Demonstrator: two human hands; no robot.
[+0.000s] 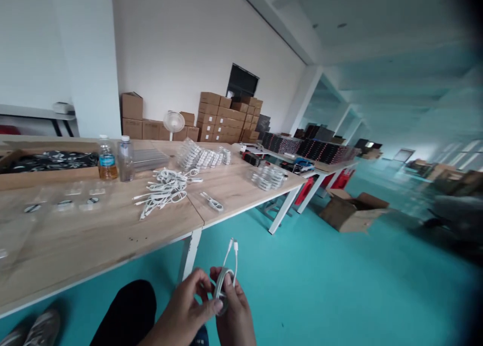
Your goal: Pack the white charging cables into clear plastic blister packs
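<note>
A coiled white charging cable [221, 284] is held between my two hands, in front of the table edge and above the floor. Its two connector ends stick upward out of the coil. My right hand [237, 308] grips the coil with the thumb pressed over it. My left hand [188, 303] pinches the coil's lower left side between thumb and fingers. On the table lies a tangled pile of white cables [164, 187], and a single bundled cable [212, 202] rests near the front edge.
Clear plastic packs [202, 154] and coiled cables [268, 177] sit farther back. Two bottles [126, 159] stand beside a shallow cardboard box [75, 175] of dark items. The wooden table [162, 230] ends before my knee [128, 305]. An open carton [349, 212] stands on the floor.
</note>
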